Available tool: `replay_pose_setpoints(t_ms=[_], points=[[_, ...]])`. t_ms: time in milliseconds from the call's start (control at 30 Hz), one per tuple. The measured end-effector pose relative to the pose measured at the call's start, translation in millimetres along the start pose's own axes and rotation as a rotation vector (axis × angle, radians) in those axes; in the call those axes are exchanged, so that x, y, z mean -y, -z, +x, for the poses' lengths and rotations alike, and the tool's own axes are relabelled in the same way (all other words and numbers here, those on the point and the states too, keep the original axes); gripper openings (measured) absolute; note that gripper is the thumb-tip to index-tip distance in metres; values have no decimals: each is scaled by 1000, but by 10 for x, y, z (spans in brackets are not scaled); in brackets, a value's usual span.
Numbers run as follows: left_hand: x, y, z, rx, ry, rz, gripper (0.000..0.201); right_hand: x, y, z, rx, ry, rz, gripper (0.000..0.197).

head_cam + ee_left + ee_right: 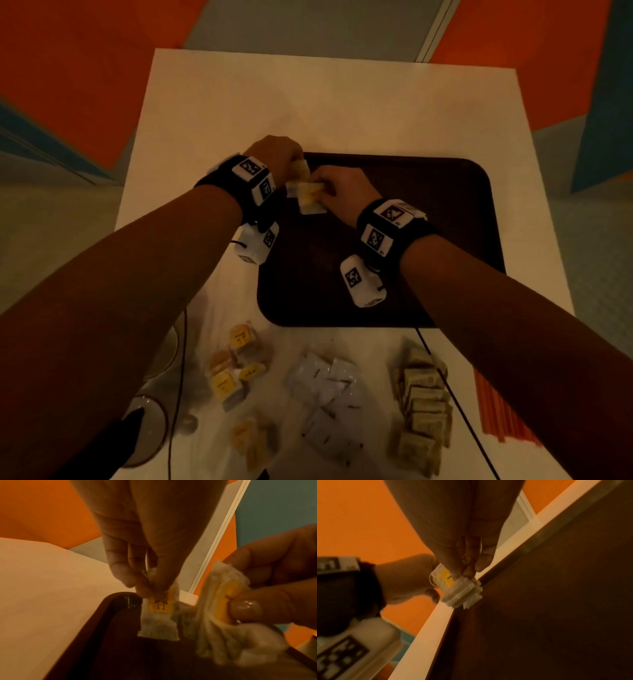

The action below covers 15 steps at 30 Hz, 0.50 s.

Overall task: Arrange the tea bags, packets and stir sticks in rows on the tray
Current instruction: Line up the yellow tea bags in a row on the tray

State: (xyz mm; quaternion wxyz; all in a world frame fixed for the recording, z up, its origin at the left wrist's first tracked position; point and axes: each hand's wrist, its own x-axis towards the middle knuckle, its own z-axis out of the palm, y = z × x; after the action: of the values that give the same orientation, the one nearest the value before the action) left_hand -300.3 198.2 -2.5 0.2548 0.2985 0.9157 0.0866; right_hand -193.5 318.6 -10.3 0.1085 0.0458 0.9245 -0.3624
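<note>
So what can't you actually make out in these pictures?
- Bundle count: the right hand pinches a stack of tea bags; blur hides how many.
- Tag print: the left hand holds one tea bag; its tag is too small to read.
- Stir sticks: the right forearm covers part.
- Tray: both arms hide parts.

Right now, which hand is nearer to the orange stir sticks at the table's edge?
Right. The right hand holds a stack of tea bags over the tray's far left part, the stir sticks on its side; the left hand is further left.
</note>
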Motion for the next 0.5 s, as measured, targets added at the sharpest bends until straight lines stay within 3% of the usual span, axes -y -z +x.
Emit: replay_pose_setpoints(t_ms=[333,500], points=[[123,-11,199,-20,-61,-86,30,-26,-234,342,-18,-40,53,28],[207,-26,150,-109,-73,-213,29,-77,-355,388,-42,-45,100,32]])
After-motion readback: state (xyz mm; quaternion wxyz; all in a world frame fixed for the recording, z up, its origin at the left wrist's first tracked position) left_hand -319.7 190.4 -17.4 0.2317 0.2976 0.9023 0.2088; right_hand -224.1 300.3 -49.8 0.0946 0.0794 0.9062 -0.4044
